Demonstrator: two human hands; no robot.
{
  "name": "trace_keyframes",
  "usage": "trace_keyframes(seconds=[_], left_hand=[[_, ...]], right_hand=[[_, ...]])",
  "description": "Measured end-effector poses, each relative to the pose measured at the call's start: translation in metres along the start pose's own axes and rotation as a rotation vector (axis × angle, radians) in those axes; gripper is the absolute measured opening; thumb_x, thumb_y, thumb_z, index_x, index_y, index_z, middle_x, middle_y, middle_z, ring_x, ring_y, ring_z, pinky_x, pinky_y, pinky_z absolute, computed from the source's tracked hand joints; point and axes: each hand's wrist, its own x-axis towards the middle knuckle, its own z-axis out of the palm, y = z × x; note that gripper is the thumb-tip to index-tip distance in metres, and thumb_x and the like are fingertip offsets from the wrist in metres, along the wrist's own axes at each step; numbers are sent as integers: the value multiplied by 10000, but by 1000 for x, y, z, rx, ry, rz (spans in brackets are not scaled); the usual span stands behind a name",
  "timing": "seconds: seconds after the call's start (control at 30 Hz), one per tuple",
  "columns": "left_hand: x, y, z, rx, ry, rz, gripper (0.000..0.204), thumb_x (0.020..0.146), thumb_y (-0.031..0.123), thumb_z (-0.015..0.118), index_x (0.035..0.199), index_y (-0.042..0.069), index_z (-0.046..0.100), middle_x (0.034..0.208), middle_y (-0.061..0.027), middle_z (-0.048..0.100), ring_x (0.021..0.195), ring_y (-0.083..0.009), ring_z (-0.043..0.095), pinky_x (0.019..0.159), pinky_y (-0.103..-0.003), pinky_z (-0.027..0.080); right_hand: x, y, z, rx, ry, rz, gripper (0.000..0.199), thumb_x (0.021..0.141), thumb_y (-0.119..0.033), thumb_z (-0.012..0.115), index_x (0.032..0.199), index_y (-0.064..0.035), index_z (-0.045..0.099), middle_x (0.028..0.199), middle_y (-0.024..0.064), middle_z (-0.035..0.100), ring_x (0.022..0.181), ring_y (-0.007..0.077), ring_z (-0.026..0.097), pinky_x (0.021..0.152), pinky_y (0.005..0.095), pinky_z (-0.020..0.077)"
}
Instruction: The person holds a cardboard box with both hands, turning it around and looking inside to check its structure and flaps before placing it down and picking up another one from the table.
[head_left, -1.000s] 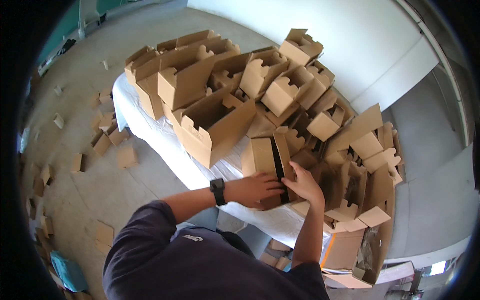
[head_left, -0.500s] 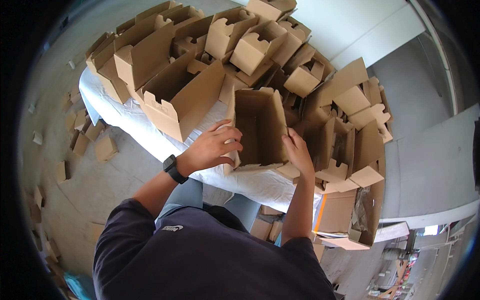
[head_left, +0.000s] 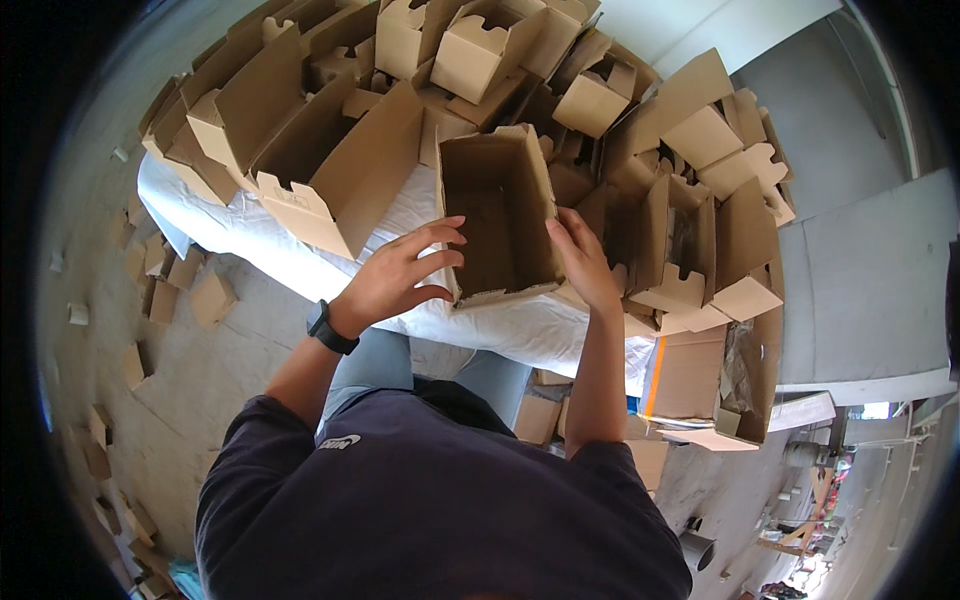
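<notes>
An open-topped brown cardboard box [head_left: 500,210] is in front of me at the near edge of the white-covered table, its inside facing up at me and empty. My right hand [head_left: 584,258] grips its right wall, the thumb at the rim and the other fingers hidden behind the wall. At the left wall is my left hand [head_left: 408,268], with a dark watch on the wrist. Its fingers are spread and curved, the tips overlapping the left rim; whether they press on it I cannot tell.
Several open cardboard boxes [head_left: 340,170] crowd the table behind and on both sides. A white cloth [head_left: 260,245] covers the table. At the near right sits a larger carton [head_left: 690,375] with clear plastic in it. Small boxes [head_left: 212,300] lie scattered on the floor at left.
The view has shifted, so the table and boxes appear higher. My left hand's fingers have spread a little at the left rim. My right hand keeps its hold on the right wall.
</notes>
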Motion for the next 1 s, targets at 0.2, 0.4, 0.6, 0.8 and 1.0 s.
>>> trace_keyframes(seconds=[0.2,0.4,0.6,0.8,1.0], left_hand=[[1,10,-12,-18,-76,-38,777,558,115,898,1262,138,570,1507,-142,336,1432,-358,271,1122,-480,341],[-14,14,14,39,22,-114,980,520,173,935,1384,150,472,1544,-176,267,1432,-387,258,1119,-490,338],[-16,13,21,-24,4,-163,1016,550,194,934,1423,166,414,1556,-171,242,1404,-384,321,1065,-460,418],[-14,10,30,-6,39,-154,896,622,166,888,1400,206,448,1550,-107,281,1344,-374,413,1004,-433,485],[-16,6,40,-47,191,-112,976,650,107,871,1454,124,317,1540,-170,278,1333,-386,419,990,-429,490]], right_hand=[[-11,3,-4,278,72,-90,522,1020,-417,445,1421,-83,438,1411,135,481,1301,232,458,1008,313,404],[-37,38,10,437,69,-179,562,1023,-435,418,1476,-106,363,1467,114,418,1388,270,358,1067,345,357],[-76,18,15,533,94,-236,666,863,-142,699,1457,-115,397,1544,108,305,1422,300,305,1109,393,317],[-99,-29,22,-294,301,-380,548,697,-29,793,1216,-142,658,1482,125,406,1373,343,389,1113,472,329],[-95,-62,50,-709,244,-563,621,697,-117,771,1281,-105,563,1287,88,580,1264,269,509,1112,526,287]])
